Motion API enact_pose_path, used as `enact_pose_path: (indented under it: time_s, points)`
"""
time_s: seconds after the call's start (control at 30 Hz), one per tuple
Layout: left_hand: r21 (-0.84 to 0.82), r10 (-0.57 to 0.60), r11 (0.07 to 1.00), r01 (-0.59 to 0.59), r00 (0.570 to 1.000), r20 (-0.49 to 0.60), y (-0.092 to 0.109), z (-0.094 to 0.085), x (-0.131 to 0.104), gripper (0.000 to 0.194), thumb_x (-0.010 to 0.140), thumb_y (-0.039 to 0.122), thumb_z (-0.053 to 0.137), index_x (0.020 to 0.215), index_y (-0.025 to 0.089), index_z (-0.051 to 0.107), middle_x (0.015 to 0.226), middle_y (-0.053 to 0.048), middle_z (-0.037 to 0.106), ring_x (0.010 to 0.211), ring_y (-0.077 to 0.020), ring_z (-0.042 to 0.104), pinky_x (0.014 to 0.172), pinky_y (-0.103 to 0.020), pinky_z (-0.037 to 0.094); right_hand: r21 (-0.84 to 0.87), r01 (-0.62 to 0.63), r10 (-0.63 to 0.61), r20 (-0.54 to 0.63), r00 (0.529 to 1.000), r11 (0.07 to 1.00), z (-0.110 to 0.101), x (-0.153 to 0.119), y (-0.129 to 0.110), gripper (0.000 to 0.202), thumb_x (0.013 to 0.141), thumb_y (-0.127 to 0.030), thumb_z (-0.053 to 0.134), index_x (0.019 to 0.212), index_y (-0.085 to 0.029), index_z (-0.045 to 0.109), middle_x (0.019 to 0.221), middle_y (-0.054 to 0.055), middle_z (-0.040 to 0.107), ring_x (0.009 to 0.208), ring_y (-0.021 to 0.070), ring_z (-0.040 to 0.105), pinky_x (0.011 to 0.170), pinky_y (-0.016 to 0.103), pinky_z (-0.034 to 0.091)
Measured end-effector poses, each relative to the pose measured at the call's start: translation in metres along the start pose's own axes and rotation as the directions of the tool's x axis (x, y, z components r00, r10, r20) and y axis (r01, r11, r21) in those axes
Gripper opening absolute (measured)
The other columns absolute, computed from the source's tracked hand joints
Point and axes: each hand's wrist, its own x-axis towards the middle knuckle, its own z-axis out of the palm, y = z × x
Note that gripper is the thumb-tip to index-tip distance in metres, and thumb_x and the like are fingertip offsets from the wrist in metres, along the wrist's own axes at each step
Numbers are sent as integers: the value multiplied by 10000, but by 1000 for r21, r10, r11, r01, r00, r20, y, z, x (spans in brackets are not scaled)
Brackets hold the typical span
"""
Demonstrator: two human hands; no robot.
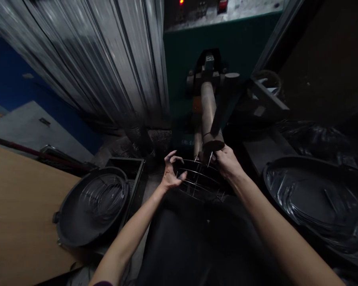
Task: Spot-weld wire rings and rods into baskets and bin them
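A round rack of thin metal wires (193,183) is low in the middle of the view, below the thick metal cylinder (209,107) of a green machine. My left hand (170,174) is at the rack's left edge, its thumb and curled fingers apart with a gap between them. Beside the cylinder's lower end is my right hand (228,162), with the fingers closed. Their tips are partly hidden behind the cylinder, near a short bright wire (210,159); what they hold cannot be made out. Dark cloth covers the near side of the rack.
To the left, a round black tub (74,222) holds wire rings and stands by a dark crate (139,169). Another black tub (274,169) with wire pieces is at the right. The green machine panel (179,59) rises ahead, beside corrugated metal sheeting (113,51).
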Motion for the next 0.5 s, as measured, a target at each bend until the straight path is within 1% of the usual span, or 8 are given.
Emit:
enact_pose_path:
  time_s: [0.17,0.3,0.5]
  points:
    - [-7,-35,999,35,999,1,-3,-2,0,758,670,233,611,1289,206,175,969,-32,501,927,-185,528,921,-410,406,-66,-26,23,-44,999,997,3,1,4,381,652,-488,725,718,-225,457,469,-77,377,400,76,326,365,205,274]
    - [1,-63,998,63,998,5,-5,-3,2,767,655,221,619,1285,211,180,991,-35,503,953,-191,533,931,-411,401,-134,-9,-2,-84,996,991,4,4,5,350,645,-452,705,704,-225,445,495,-71,408,421,83,372,375,206,305]
    - [40,-117,992,116,993,13,-14,-5,6,797,654,213,666,1310,200,214,1015,-49,509,965,-199,546,916,-396,412,-100,7,-10,-37,999,995,5,11,9,336,670,-457,691,762,-229,462,562,-68,456,431,87,398,365,209,325]
